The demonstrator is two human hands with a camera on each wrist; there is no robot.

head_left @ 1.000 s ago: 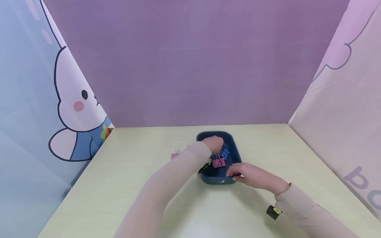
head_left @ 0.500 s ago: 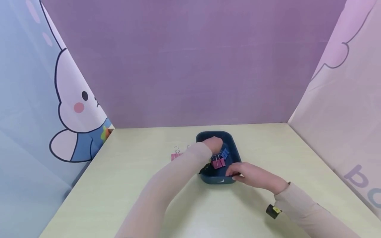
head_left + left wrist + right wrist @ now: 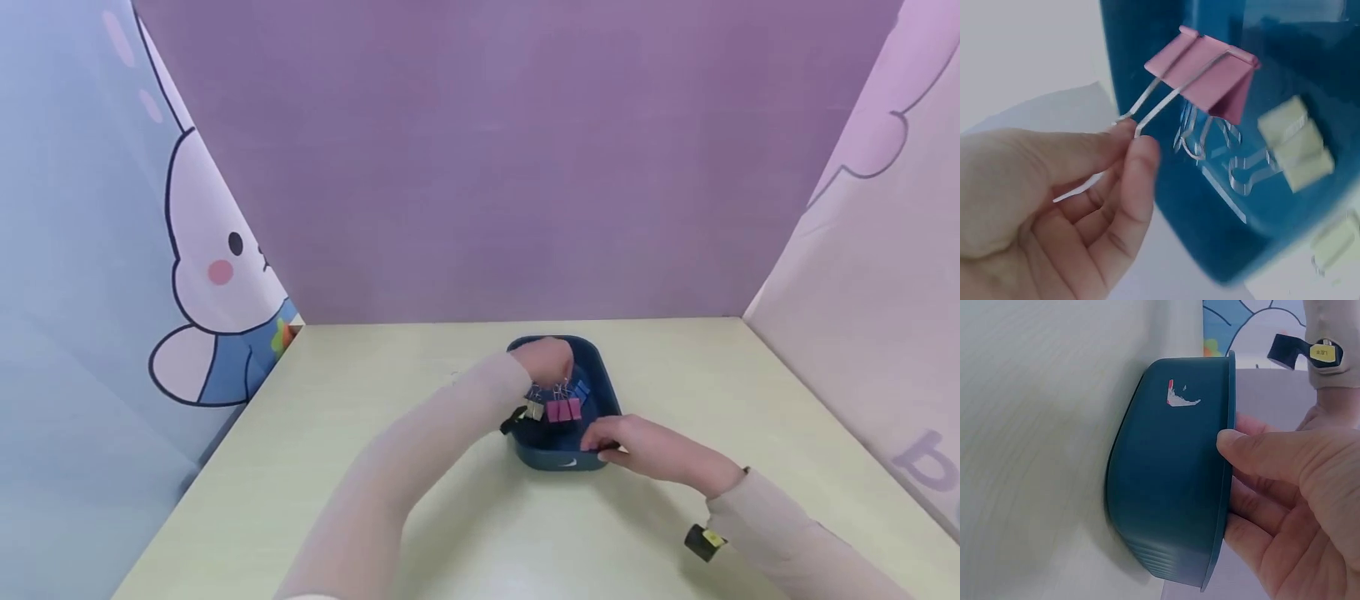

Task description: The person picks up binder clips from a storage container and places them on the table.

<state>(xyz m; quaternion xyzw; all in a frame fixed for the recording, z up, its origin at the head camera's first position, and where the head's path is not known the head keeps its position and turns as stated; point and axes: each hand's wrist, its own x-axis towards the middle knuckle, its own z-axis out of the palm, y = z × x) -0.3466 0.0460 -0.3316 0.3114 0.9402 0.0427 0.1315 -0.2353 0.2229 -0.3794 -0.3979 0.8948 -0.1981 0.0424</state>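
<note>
My left hand is over the dark blue plastic bin. Its thumb and index fingertip pinch the wire handles of a pink binder clip, which hangs tilted over the bin in the left wrist view. A pale yellow binder clip lies in the bin beside it, and loose wire handles show underneath. In the head view a blue binder clip is in the bin too. My right hand grips the bin's near rim, thumb outside and fingers inside.
The bin stands on a pale table before a purple backdrop. A blurred yellowish clip lies outside the bin. My left sleeve covers part of the table; a wire handle peeks past it.
The head view has shifted slightly. My left hand has lifted a little, and pink and pale yellow clips show more plainly below it. My right hand keeps its grip on the rim.
</note>
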